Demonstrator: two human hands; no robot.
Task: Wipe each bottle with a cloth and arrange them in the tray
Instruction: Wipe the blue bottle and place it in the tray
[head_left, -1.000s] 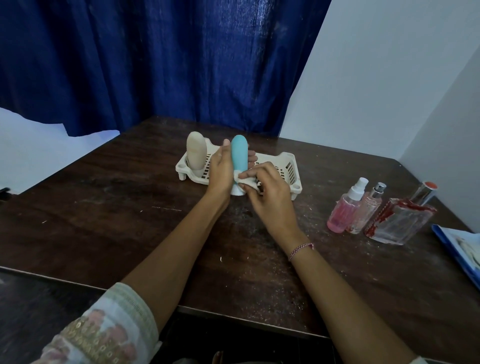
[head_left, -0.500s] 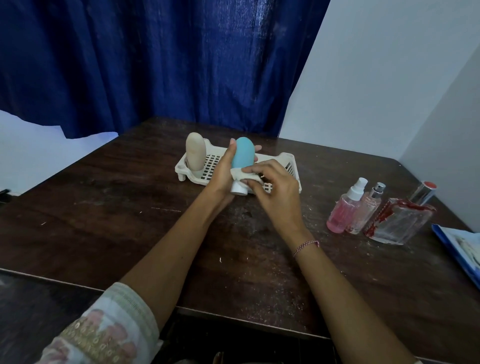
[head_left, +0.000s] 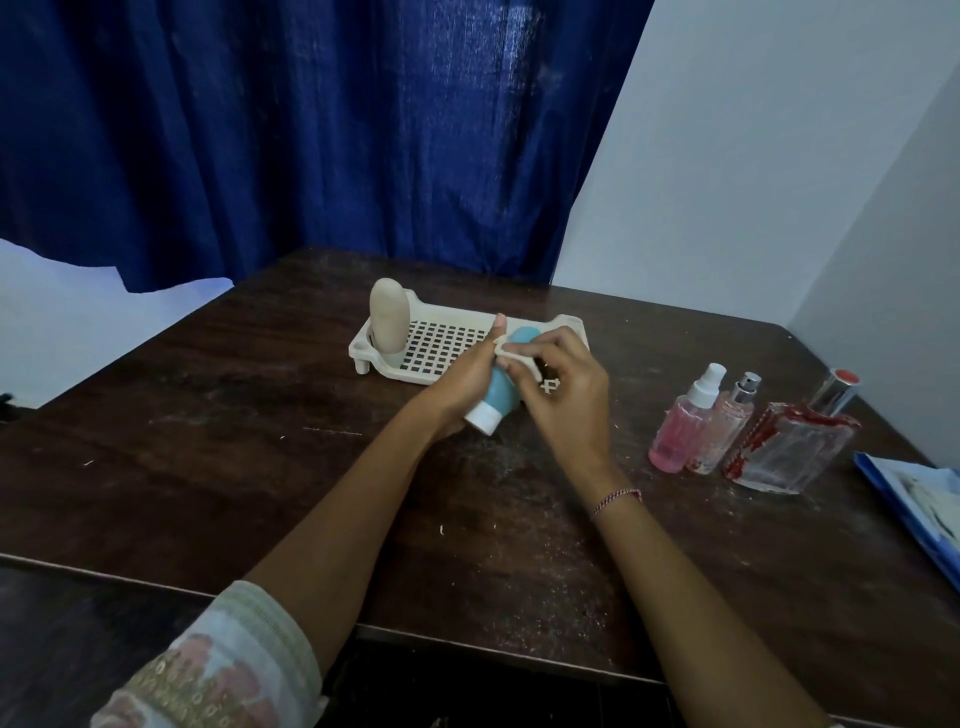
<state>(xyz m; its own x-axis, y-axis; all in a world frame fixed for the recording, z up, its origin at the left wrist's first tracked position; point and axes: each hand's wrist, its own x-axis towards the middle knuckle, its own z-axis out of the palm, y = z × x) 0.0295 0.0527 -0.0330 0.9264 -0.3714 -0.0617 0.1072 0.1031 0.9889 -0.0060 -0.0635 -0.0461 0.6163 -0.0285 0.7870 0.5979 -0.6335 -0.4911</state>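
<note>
My left hand (head_left: 457, 384) grips a light blue bottle (head_left: 500, 387) with a white cap, tilted so the cap points down toward me, just in front of the cream slotted tray (head_left: 436, 345). My right hand (head_left: 566, 395) pinches a small white cloth (head_left: 506, 349) against the bottle's upper end. A beige bottle (head_left: 389, 314) stands upright in the tray's left end. On the table to the right stand a pink spray bottle (head_left: 685, 423), a pale pink perfume bottle (head_left: 727, 428) and a large clear bottle (head_left: 795, 441) with red marks.
The dark wooden table (head_left: 260, 441) carries dust and small crumbs. A blue-edged booklet (head_left: 919, 504) lies at the right edge. A blue curtain hangs behind the table and a white wall stands at the right.
The blue bottle has tipped from upright to cap-down toward me and come slightly nearer. My right hand has slid the cloth from the cap end up to the bottle's rounded top.
</note>
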